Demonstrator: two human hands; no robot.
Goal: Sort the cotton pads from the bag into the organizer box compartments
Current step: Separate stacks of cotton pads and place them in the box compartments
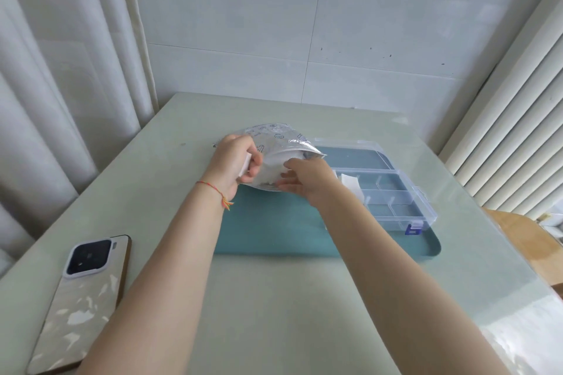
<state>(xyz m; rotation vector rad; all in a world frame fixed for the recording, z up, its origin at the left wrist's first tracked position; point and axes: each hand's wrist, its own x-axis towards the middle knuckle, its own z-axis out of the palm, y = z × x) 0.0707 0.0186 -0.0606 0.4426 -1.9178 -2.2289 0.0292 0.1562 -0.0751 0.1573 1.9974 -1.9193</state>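
Silvery, crinkled plastic makes up the bag, printed with small dark blue symbols, its mouth gaping toward the person and showing white cotton pads packed inside. The pads are flat white pieces; how many sit in the bag cannot be told. One bag, one organizer box, one phone and one teal mat lie on the pale green table.

The box is clear plastic with a blue latch on its near edge, its lid folded open behind it, and it rests on the right part of the mat. At least one white pad stands in a compartment at the box's left end, just beside the right wrist; the other compartments in view look bare.

The bag is held up over the far edge of the mat, between the two hands. The left hand grips the left side of the bag's mouth, fingers curled round the edge, and something white shows between its fingers. A thin red and yellow string bracelet circles that wrist. The right hand reaches into the open mouth from the right, its fingers among the white pads; whether they pinch one cannot be told. The phone lies face down at the near left corner of the table, well apart from both hands.
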